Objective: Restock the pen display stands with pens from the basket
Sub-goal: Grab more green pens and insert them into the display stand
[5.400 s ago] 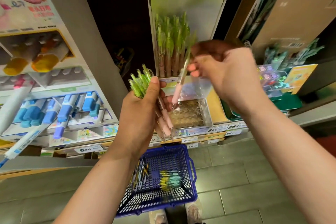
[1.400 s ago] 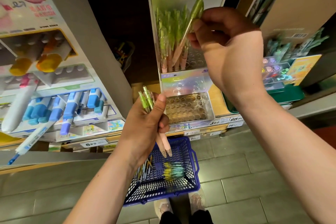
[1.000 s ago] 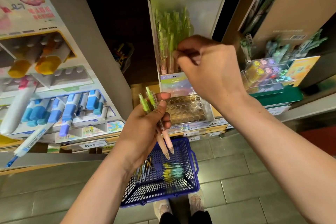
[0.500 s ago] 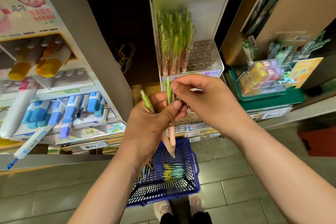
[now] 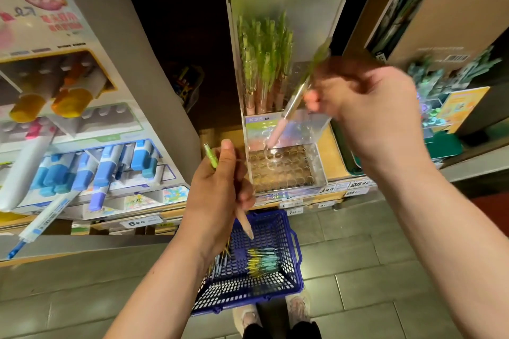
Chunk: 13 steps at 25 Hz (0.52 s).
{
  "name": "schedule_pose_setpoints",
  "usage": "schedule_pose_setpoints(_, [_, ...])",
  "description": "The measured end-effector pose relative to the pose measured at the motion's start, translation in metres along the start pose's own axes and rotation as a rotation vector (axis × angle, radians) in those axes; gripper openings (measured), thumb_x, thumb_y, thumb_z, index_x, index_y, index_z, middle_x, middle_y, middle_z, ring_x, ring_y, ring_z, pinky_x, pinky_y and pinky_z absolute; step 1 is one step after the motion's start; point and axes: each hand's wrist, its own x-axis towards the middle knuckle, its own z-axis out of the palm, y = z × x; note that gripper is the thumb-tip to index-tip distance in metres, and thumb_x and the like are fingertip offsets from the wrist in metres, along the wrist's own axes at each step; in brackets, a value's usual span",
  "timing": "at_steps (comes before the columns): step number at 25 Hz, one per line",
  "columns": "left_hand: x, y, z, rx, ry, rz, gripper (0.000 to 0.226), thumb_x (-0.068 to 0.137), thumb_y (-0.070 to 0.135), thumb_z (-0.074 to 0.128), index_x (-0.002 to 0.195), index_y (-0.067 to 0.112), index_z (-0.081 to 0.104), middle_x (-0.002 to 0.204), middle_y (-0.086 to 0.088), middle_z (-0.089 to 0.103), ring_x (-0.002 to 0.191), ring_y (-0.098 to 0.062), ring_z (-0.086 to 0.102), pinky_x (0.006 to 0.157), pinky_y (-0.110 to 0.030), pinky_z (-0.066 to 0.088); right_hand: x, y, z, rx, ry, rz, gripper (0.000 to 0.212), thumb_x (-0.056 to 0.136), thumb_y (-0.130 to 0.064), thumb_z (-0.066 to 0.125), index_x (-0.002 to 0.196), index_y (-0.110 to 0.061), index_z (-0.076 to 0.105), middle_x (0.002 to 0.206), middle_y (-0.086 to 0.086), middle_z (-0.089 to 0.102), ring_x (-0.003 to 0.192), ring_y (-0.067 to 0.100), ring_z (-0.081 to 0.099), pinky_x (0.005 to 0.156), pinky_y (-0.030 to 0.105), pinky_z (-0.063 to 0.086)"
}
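My right hand [image 5: 366,102] pinches a green-and-pink pen [image 5: 296,99], blurred, tilted with its tip over the lower tier of the clear display stand [image 5: 316,157]. The upper tier [image 5: 311,71] holds several matching green pens [image 5: 264,63] on its left side. My left hand [image 5: 217,195] grips one more green-and-pink pen [image 5: 243,221], tip pointing down, above the blue basket [image 5: 292,239] on the floor. Several yellow and teal pens [image 5: 261,259] lie in the basket.
A large marker display [image 5: 82,146] with blue and orange markers fills the left. A green tray [image 5: 443,143] with small items and cardboard boxes [image 5: 446,8] stand at the right. Price labels [image 5: 294,203] line the shelf edge. Grey tiles cover the floor, with my shoes behind the basket.
My right hand took one pen from my left hand and lifted it up and right toward the stand. My left hand now holds a single pen instead of two.
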Motion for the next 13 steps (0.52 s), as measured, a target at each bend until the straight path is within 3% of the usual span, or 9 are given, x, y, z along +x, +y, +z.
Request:
schedule_pose_setpoints(2, [0.0,0.001,-0.002,0.011,0.027,-0.05,0.024,0.104,0.033,0.053,0.087,0.019,0.042,0.066,0.003,0.041,0.043,-0.009,0.03,0.036,-0.019,0.026,0.009,-0.009,-0.005,-0.02,0.116,-0.14,0.016,0.091,-0.008,0.065,0.088,-0.02,0.074,0.072,-0.003,0.075,0.072,0.019,0.075,0.073,0.036,0.063])
schedule_pose_setpoints(5, [0.001,0.001,-0.003,-0.098,0.004,-0.115,0.022,0.093,0.021,0.055,0.102,0.021,0.034,0.075,0.001,0.043,0.047,-0.01,0.025,0.036,-0.019,0.022,0.015,-0.014,-0.002,-0.088,0.163,-0.273,0.007,0.092,-0.017,0.068,0.096,-0.018,0.072,0.08,-0.005,0.076,0.077,0.014,0.075,0.074,0.038,0.063])
schedule_pose_setpoints(8, [0.0,0.002,0.0,-0.163,-0.029,-0.098,0.019,0.09,0.012,0.045,0.103,0.021,0.034,0.077,-0.001,0.042,0.048,-0.011,0.028,0.036,-0.019,0.023,0.018,-0.011,0.006,-0.219,0.138,-0.36,0.014,0.092,-0.024,0.069,0.103,-0.015,0.072,0.087,-0.004,0.075,0.082,0.01,0.074,0.078,0.038,0.061])
schedule_pose_setpoints(11, [-0.001,0.001,0.001,-0.186,-0.03,-0.07,0.017,0.097,-0.001,0.044,0.092,0.015,0.04,0.078,-0.007,0.044,0.048,-0.013,0.035,0.04,-0.021,0.03,0.019,-0.006,0.014,-0.315,0.1,-0.449,0.013,0.093,-0.021,0.069,0.104,-0.015,0.072,0.085,-0.014,0.069,0.079,-0.003,0.068,0.077,0.021,0.056])
schedule_pose_setpoints(13, [0.0,-0.001,0.001,-0.18,-0.071,-0.028,0.011,0.099,0.0,0.049,0.098,0.011,0.048,0.078,-0.01,0.049,0.052,-0.014,0.043,0.045,-0.023,0.038,0.018,0.0,0.019,-0.416,0.063,-0.481,0.012,0.092,-0.019,0.07,0.102,-0.015,0.074,0.082,-0.013,0.067,0.075,-0.002,0.065,0.074,0.019,0.055])
